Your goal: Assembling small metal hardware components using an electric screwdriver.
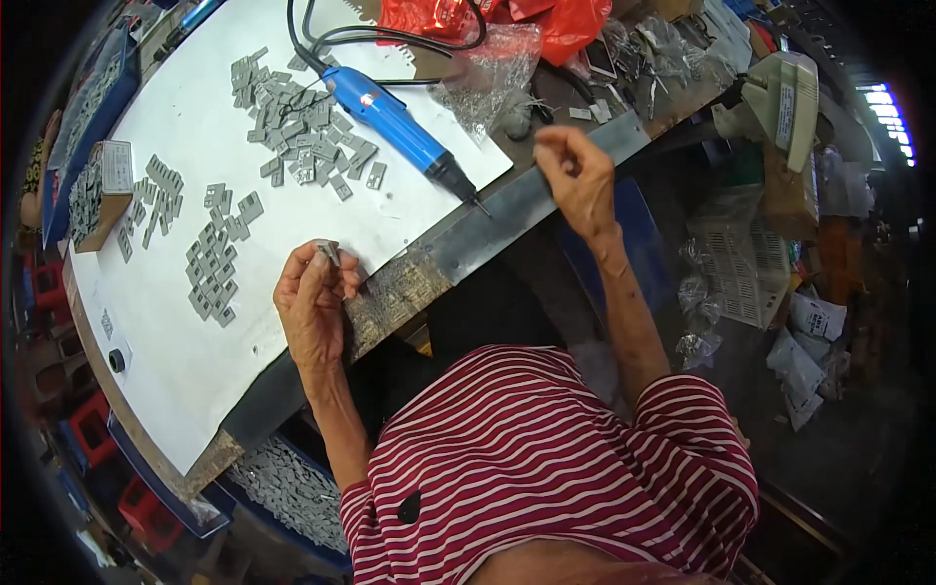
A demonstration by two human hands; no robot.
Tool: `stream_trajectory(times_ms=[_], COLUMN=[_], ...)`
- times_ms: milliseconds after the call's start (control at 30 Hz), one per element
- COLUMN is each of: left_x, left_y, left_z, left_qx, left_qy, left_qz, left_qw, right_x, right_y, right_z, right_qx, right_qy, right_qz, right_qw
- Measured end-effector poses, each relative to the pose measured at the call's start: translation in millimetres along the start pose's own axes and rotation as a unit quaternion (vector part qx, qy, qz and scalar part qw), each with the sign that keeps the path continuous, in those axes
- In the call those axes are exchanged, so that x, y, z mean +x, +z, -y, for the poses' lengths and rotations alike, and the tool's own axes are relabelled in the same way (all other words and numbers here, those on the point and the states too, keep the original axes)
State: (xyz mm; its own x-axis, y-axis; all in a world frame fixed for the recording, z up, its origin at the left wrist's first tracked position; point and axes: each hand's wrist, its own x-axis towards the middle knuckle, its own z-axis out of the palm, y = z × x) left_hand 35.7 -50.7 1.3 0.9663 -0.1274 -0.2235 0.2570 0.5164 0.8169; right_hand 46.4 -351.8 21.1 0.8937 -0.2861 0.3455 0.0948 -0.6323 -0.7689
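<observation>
My left hand (312, 297) is over the near edge of the white sheet, thumb and fingers pinched on a small grey metal plate (330, 253). To the right, my right hand (581, 185) is raised above the dark metal strip along the table edge. Its fingers are curled together, and anything between them is too small to make out. Between the hands lies a blue electric screwdriver (385, 115), its bit pointing toward the strip (507, 213). Beyond my left hand, many similar plates form a loose heap (304, 132); others lie in a flat, close group (212, 268).
A cardboard box (109, 195) of grey parts stands at the left, near more plates (161, 190). A black ring (117, 360) sits on the sheet. Red plastic bags (565, 29), clear wrap (492, 78) and a cable lie at the back. Below the table edge is a bin of parts (288, 492).
</observation>
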Motion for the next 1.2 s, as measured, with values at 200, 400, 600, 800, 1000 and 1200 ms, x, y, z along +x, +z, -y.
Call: stream_trajectory(times_ms=[200, 400, 600, 800, 1000, 1200], left_x=[1, 2, -4, -8, -7, -6], left_y=[3, 14, 10, 7, 4, 4], left_z=[-3, -5, -5, -3, 3, 6], left_qx=[0.028, 0.038, 0.029, 0.006, 0.031, 0.014], left_qy=[-0.013, -0.021, -0.008, 0.007, 0.030, 0.044], left_qz=[-0.003, -0.024, -0.027, -0.014, 0.000, 0.006], left_qw=[1.000, 0.999, 0.999, 1.000, 0.999, 0.999], right_x=[43, 49, 50, 38, 56, 54], right_y=[11, 22, 22, 8, 21, 27], right_z=[-14, -13, -10, 3, -11, -18], right_qx=[-0.150, -0.257, -0.081, 0.020, -0.164, -0.253], right_qy=[-0.034, -0.081, 0.028, 0.137, -0.007, -0.122], right_qz=[0.036, 0.062, 0.110, 0.127, 0.134, 0.114], right_qw=[0.987, 0.961, 0.990, 0.982, 0.977, 0.953])
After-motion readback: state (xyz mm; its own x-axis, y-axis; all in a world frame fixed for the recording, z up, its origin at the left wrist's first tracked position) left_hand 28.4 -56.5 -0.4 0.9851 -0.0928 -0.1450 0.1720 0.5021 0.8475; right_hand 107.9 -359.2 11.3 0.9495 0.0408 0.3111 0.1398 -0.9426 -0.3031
